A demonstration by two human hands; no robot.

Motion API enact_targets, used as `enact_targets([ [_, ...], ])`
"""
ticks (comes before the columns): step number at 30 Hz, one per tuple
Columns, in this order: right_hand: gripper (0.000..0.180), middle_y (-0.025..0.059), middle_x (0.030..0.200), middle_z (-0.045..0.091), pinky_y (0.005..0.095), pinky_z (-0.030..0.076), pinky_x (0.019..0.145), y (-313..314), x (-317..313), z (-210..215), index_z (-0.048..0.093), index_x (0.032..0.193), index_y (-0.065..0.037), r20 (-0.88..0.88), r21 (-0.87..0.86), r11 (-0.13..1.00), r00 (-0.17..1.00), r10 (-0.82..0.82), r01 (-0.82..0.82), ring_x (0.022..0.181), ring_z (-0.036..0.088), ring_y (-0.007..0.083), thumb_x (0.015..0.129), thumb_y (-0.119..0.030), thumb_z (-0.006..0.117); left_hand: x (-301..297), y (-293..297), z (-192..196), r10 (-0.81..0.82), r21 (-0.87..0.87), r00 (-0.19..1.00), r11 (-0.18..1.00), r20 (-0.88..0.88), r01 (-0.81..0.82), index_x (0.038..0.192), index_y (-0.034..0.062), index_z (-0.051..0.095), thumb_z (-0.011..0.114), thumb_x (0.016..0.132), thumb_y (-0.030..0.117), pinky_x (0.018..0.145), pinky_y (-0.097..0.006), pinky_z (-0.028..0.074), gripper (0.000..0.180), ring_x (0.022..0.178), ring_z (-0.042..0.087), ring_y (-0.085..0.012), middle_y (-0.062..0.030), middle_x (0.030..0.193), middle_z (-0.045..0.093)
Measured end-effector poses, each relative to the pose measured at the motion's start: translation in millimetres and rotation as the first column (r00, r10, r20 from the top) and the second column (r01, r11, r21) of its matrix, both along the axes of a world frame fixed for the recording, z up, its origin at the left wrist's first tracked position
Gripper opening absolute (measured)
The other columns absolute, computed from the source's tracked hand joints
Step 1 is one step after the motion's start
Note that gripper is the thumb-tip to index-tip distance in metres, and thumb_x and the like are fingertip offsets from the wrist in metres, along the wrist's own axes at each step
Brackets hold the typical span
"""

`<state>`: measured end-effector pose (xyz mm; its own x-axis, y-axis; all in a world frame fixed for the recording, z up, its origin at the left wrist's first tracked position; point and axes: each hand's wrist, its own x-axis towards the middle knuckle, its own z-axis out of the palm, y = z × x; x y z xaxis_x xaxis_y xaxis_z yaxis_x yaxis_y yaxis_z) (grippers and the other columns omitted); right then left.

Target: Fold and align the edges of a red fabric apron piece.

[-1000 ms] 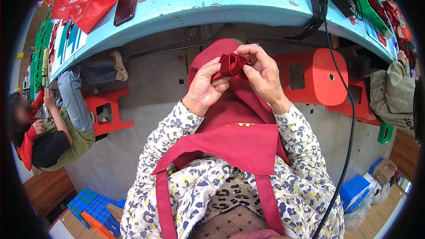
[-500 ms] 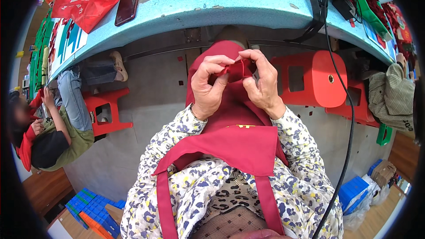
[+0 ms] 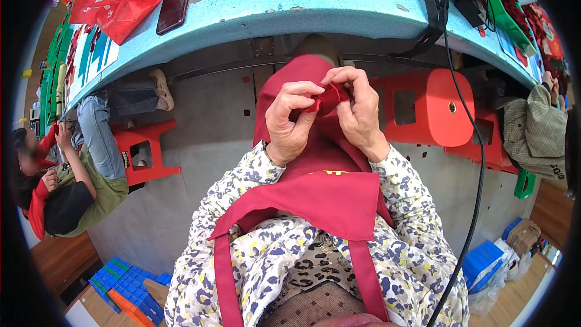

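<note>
Both hands are raised above my lap, in front of the dark red apron [image 3: 321,203]. Between them is a small piece of red ribbon [image 3: 330,98], bent into a loop. My left hand [image 3: 290,118] pinches one part of it between thumb and fingers. With thumb and forefinger, my right hand [image 3: 358,109] grips the other side. The two hands are close together, fingertips nearly meeting at the top. How the ribbon is folded inside the fingers is partly hidden.
Ahead is a light blue table [image 3: 315,0] bearing a phone [image 3: 175,3] and a red bag [image 3: 121,0]. A black cable [image 3: 478,163] hangs down at my right, beside a red stool [image 3: 448,109]. People sit at both sides; blue crates [image 3: 124,284] stand behind on the left.
My fingers have shifted on the ribbon, and its loop has turned and folded closer together. The right fingertips have moved slightly left, towards the left hand.
</note>
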<state>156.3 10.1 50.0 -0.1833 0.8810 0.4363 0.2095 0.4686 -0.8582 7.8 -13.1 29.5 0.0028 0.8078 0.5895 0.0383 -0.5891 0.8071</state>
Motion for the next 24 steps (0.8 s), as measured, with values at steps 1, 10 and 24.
enact_targets([
  [1,0.042,0.0151,0.094,0.060,0.0322,0.049,0.081,0.9,0.6,-1.2,0.049,0.101,0.002,0.006,-0.006,0.999,0.999,0.032,-0.031,0.084,0.061,0.0261,0.063,0.015,0.038,1.1,0.1,0.1,0.006,0.003,1.000,1.000,0.002,-0.006,0.093,0.0045,0.051,0.064,0.083,-0.005,0.079,-0.030,0.049,0.019,0.092,0.061,-0.0222,-0.0151,0.103,0.063],
  [10,0.040,0.0157,0.095,0.058,0.0324,0.049,0.079,-0.6,0.6,-3.5,0.048,0.101,0.002,0.109,0.040,0.999,0.994,-0.034,0.030,0.084,0.060,0.0267,0.064,0.016,0.039,3.0,1.6,1.0,0.012,0.028,1.000,1.000,-0.011,-0.011,0.091,0.0048,0.052,0.065,0.082,-0.005,0.074,-0.029,0.050,0.020,0.087,0.062,-0.0213,-0.0136,0.100,0.064],
  [24,0.044,0.0158,0.092,0.054,0.0387,0.048,0.076,-9.2,-10.4,-12.8,0.047,0.103,0.000,0.029,-0.040,0.998,0.999,-0.044,0.045,0.084,0.058,0.0350,0.062,0.015,0.045,-2.3,-2.6,-9.5,-0.016,-0.077,0.992,0.997,0.128,0.026,0.092,0.0046,0.049,0.063,0.082,-0.009,0.076,-0.029,0.050,0.022,0.088,0.061,-0.0204,-0.0140,0.099,0.065],
])
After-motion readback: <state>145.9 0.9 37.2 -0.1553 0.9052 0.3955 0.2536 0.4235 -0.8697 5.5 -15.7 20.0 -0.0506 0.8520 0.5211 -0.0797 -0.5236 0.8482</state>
